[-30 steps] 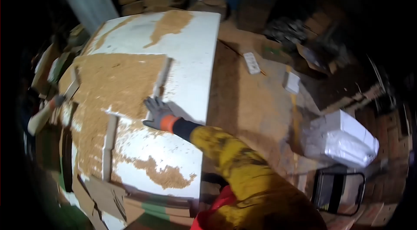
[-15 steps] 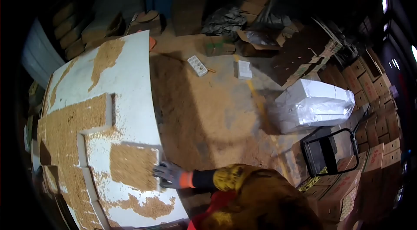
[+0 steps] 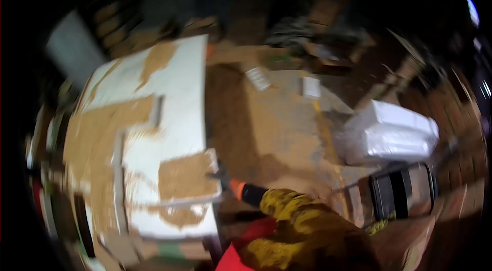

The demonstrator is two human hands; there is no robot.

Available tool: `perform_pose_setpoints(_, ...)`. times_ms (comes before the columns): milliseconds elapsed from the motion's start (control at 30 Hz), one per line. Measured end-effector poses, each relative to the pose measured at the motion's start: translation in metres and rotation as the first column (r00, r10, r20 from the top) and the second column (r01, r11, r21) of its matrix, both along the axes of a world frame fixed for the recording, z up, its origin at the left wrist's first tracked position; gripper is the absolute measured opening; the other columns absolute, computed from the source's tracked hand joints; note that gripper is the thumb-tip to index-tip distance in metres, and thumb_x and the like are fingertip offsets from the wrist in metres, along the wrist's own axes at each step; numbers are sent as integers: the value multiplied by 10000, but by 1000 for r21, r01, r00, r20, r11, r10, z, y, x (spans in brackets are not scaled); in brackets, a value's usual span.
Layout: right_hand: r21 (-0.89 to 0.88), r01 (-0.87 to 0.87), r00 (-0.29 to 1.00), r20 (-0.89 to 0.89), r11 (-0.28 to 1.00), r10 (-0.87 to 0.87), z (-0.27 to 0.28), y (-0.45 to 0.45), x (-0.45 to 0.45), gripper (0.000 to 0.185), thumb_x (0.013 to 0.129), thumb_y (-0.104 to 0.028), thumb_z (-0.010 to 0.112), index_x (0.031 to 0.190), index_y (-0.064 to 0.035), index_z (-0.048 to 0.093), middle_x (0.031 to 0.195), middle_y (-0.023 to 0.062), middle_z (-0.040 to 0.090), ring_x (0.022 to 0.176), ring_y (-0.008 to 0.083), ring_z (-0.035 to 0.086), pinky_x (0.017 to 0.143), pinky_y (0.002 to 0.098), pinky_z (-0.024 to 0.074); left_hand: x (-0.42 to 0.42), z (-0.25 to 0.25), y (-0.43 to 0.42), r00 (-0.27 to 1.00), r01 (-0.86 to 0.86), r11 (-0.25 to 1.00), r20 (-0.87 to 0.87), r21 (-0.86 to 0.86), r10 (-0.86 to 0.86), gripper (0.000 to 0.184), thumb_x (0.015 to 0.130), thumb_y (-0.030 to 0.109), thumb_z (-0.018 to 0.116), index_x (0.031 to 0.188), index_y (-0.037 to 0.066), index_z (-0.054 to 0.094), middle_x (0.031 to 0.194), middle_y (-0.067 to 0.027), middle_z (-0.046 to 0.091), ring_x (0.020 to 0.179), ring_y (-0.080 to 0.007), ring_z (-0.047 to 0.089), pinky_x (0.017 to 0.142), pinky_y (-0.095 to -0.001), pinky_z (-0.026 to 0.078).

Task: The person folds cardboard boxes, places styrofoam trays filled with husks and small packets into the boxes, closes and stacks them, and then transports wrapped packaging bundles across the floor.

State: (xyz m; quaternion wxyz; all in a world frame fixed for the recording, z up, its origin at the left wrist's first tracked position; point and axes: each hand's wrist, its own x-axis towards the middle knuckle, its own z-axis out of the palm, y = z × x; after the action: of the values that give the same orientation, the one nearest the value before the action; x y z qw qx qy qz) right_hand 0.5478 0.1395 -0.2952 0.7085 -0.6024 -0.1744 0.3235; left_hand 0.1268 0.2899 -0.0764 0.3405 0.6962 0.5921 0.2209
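My right hand [image 3: 221, 177], in a dark grey glove with an orange cuff, grips the right edge of a white-rimmed tray [image 3: 192, 201]. Brown, grainy loose material [image 3: 185, 174] covers the top of this tray. It lies at the right edge of a white tabletop [image 3: 179, 140], and its right side reaches that edge or slightly past it. Motion blur smears the fingers. To the left, more white-edged trays [image 3: 118, 168] sit side by side under the same brown material. My left hand is out of view.
Brown material is scattered over the floor [image 3: 277, 138] right of the table. A white plastic-wrapped block [image 3: 392, 135] stands there, with a black-framed cart or chair [image 3: 402, 189] near it. Cardboard boxes [image 3: 464, 117] are stacked at far right. Two small white pieces lie on the floor further back.
The view has swung left, so everything sits further right and is blurred. My right hand has drawn the tray right, toward the table edge. More of the table's near side now shows.
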Motion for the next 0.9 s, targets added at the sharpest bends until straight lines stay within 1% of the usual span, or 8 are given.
perform_pose_setpoints(100, 173, -117, 981, -135, 978, 141, 71, 11, 3, 435, 852, -149, 663, 1225, -3, 494, 1116, 106, 602, 949, 200, 602, 811, 339, 525, -107, 14, -70, 988, -151, 987, -10, 54, 152, 425, 956, 178, 412, 1353, 27, 399, 1434, -159, 360, 1318, -286, 341, 1088, -366, 285)
perform_pose_setpoints(200, 305, -260, 873, -331, 916, 358, 166, 24, -14, 667, 855, -103, 643, 1400, -18, 268, 1193, 146, 551, 1017, 228, 580, 854, 360, 514, -180, 14, -139, 970, -243, 962, 20, 123, 242, 419, 954, 169, 416, 1347, 23, 409, 1434, -162, 359, 1319, -288, 340, 1089, -363, 283)
perform_pose_setpoints(367, 280, -630, 758, 426, 724, 494, 238, 13, -67, 349, 948, -106, 471, 1277, 10, 477, 1254, 126, 529, 1132, 229, 522, 968, 348, 442, -219, -48, -150, 890, -452, 841, 207, 297, 406, 434, 937, 147, 465, 1330, -33, 423, 1435, -169, 361, 1328, -250, 334, 1091, -317, 272)
perform_pose_setpoints(400, 178, -674, 647, 610, 717, 457, 246, 13, -76, 334, 955, -99, 450, 1266, 19, 485, 1270, 127, 522, 1146, 228, 515, 974, 350, 438, -189, -12, -164, 677, -549, 832, 628, 82, 385, 511, 921, 165, 510, 1356, -60, 366, 1453, -177, 325, 1358, -237, 283, 1100, -309, 251)
perform_pose_setpoints(433, 262, -695, 717, 187, 669, 671, 269, 13, -98, 332, 959, -102, 442, 1264, 20, 489, 1298, 143, 505, 1159, 234, 511, 978, 351, 435, -186, -4, -166, 676, -601, 792, 597, 108, 432, 582, 910, 188, 538, 1386, -61, 315, 1462, -181, 307, 1365, -238, 269, 1108, -305, 229)
perform_pose_setpoints(533, 337, -807, 487, -86, 485, 869, 352, 4, -161, 428, 943, -164, 439, 1333, 12, 415, 1296, 131, 502, 1152, 238, 520, 986, 359, 424, -158, 11, -165, 601, -649, 757, 657, 70, 454, 654, 905, 291, 536, 1405, -49, 286, 1466, -186, 305, 1365, -256, 276, 1113, -301, 207)
perform_pose_setpoints(833, -134, -950, 231, 307, 283, 923, 402, 23, -225, 628, 842, -185, 548, 1400, -5, 324, 1211, 87, 534, 1030, 171, 542, 909, 297, 426, -117, 37, -196, 624, -613, 778, 690, 141, 367, 684, 933, 390, 487, 1428, -23, 256, 1444, -152, 350, 1341, -211, 301, 1091, -291, 233)
perform_pose_setpoints(900, -236, -945, 166, 257, 228, 952, 403, 32, -237, 678, 821, -144, 585, 1418, -17, 289, 1174, 67, 548, 969, 140, 555, 866, 279, 449, -104, 60, -194, 446, -647, 759, 772, -72, 453, 660, 949, 386, 463, 1429, -16, 255, 1439, -158, 354, 1324, -211, 328, 1078, -288, 261)
